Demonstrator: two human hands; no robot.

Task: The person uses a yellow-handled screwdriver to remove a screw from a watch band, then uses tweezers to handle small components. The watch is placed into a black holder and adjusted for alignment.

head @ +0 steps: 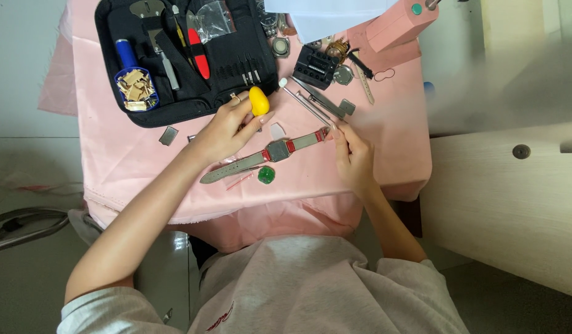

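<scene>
Pink cloth [385,142] covers the small table I am looking down on, with a pale wooden unit [514,198] off to the right and grey floor around it. At the middle of the cloth lies the wristwatch [277,150], square case face up, its grey strap running near-left and a red-and-grey strap end reaching right. My right hand [352,156] pinches a thin metal tool [305,104] whose shaft slants away to the far left, fingers closed narrowly around it right at the strap end. My left hand [227,130] rests just beside the watch case, fingers curled about a yellow-handled tool [258,101] (I cannot tell what tip it carries). I judge the work is at the strap's joint, so it would go best with the left hand steadying the case flat on the cloth and the thin tool kept low and in line with the strap, pressed gently so nothing springs off. Just near of the case sits a green square piece [266,175], with a small pink stick [239,182] to its left. Farther out, a black tool case [193,99] lies open at the far left, holding a tub of small tan pieces [136,88]; a black block holder [315,67] and a pink box [400,25] stand at the far right.
</scene>
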